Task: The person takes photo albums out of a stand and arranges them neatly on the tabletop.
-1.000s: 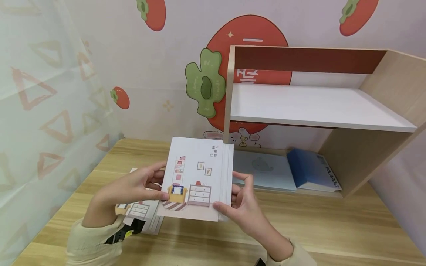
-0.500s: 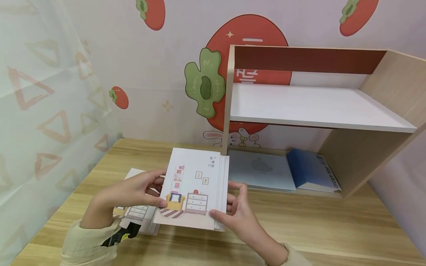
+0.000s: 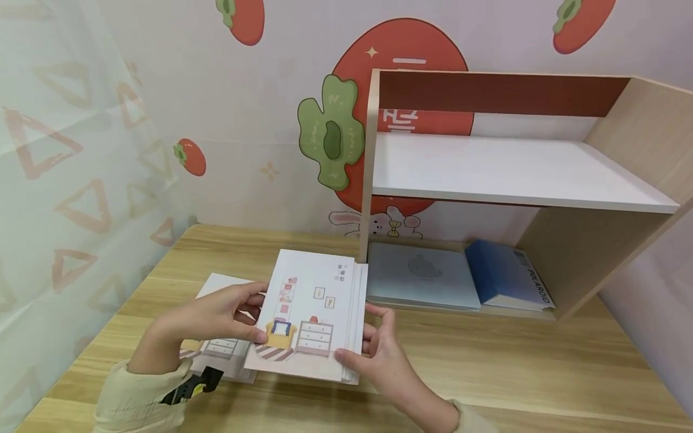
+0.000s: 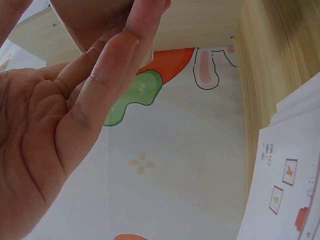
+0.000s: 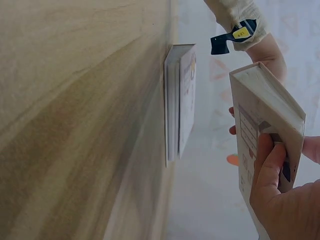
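Both hands lower a small stack of white illustrated notebooks toward the bench.

The left hand (image 3: 213, 316) pinches the left edge of the stack of thin white notebooks with a cartoon room drawn on the cover (image 3: 311, 316), thumb on top, while the right hand (image 3: 379, 355) pinches its lower right corner, thumb on the cover. Since a second ago the stack has sunk and tipped flatter, now just above the light wooden bench (image 3: 514, 361), with the book edges more nearly squared. A second pile of matching white notebooks (image 3: 224, 346) lies flat on the bench under the left hand. To the right, in the wooden desktop shelf unit (image 3: 595, 240), lie a pale blue whale-print book (image 3: 422, 276) and a dark blue book (image 3: 503, 273). The stack looks nearly ready to be set down.
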A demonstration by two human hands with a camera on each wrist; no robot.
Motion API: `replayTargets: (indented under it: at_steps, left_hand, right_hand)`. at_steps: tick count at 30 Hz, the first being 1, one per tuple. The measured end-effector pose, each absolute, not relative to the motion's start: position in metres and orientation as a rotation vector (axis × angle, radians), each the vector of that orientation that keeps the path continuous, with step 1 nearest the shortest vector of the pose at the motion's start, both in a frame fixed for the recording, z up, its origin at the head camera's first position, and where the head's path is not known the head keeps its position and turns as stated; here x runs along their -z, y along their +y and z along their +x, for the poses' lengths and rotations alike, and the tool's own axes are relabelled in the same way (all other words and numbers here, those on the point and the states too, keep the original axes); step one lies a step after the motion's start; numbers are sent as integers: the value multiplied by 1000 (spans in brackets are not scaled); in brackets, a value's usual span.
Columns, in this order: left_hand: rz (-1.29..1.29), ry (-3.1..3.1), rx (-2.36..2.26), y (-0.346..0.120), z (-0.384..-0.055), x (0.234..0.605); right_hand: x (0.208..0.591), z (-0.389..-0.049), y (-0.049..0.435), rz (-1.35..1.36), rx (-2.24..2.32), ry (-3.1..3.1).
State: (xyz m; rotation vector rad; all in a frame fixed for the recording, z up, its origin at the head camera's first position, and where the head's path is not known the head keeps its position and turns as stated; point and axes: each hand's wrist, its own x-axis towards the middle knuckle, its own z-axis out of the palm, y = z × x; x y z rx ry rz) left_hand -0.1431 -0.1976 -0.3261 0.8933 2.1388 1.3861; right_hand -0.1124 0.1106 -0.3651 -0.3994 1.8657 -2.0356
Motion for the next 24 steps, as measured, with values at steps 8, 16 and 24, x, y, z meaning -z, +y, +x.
replayTargets:
  at_steps: [8,16,24]
  left_hand:
    - [856,2199,-1325,-199,-142,331]
    - [837,2218,-1277,-202,-143,335]
    - [804,2252,-1217,-206,-145,341]
  right_hand:
    - [371,-114,108,-357,2031,1821]
    - [378,-115,107,-359,2023,1778]
    - [384,-115,105,-357,2027,1753]
